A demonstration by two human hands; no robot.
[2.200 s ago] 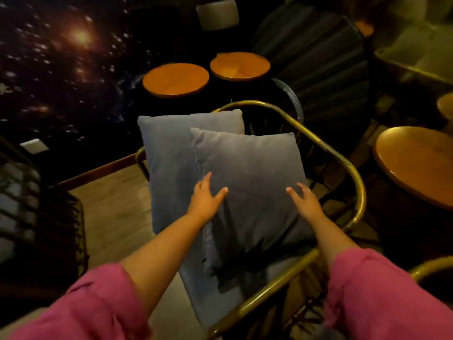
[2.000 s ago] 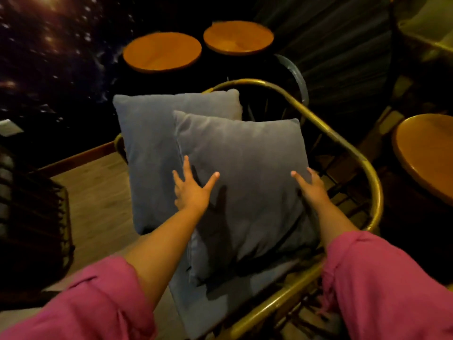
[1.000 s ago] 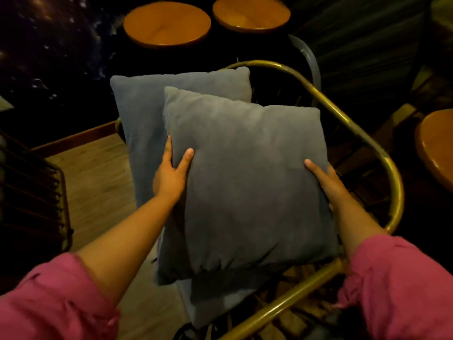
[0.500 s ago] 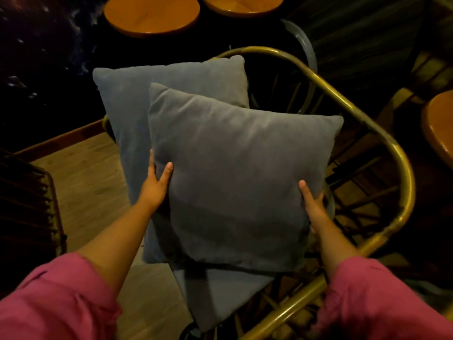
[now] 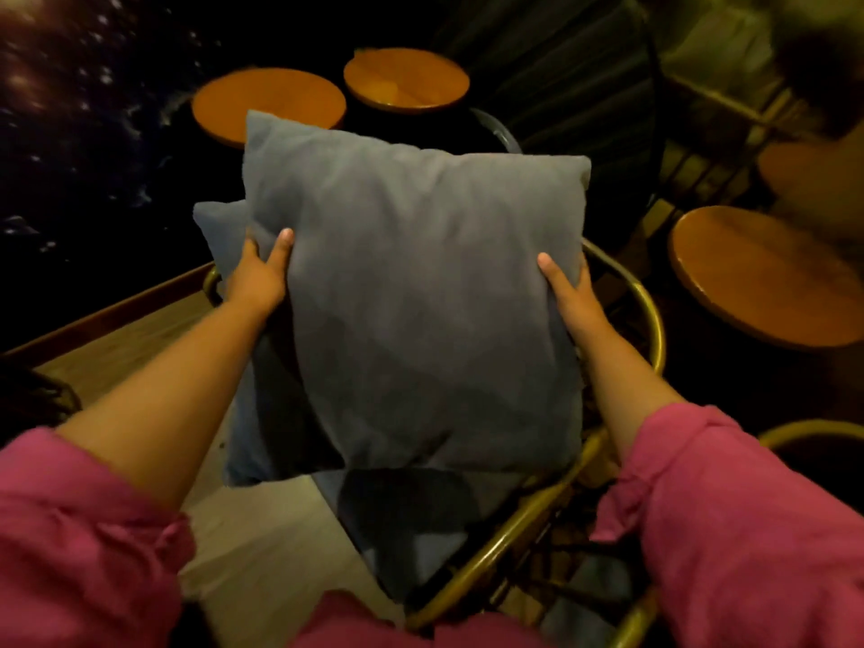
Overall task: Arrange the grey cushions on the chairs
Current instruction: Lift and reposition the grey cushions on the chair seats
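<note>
A grey cushion (image 5: pixel 421 292) is held up in the air in front of me, above a brass-framed chair (image 5: pixel 650 320). My left hand (image 5: pixel 259 273) grips its left edge and my right hand (image 5: pixel 568 292) grips its right edge. A second grey cushion (image 5: pixel 219 231) leans on the chair behind it and is mostly hidden. A grey seat pad (image 5: pixel 411 530) lies on the chair below the lifted cushion.
Two round wooden stools (image 5: pixel 266 102) (image 5: pixel 406 79) stand beyond the chair. A round wooden table (image 5: pixel 766 278) is at the right, with another brass chair rim (image 5: pixel 813 430) near it. Pale wooden floor (image 5: pixel 262 554) lies to the left.
Both hands went from resting flat on the front cushion to gripping its sides, then lifted it up off the chair toward me. The rear cushion stayed in place.
</note>
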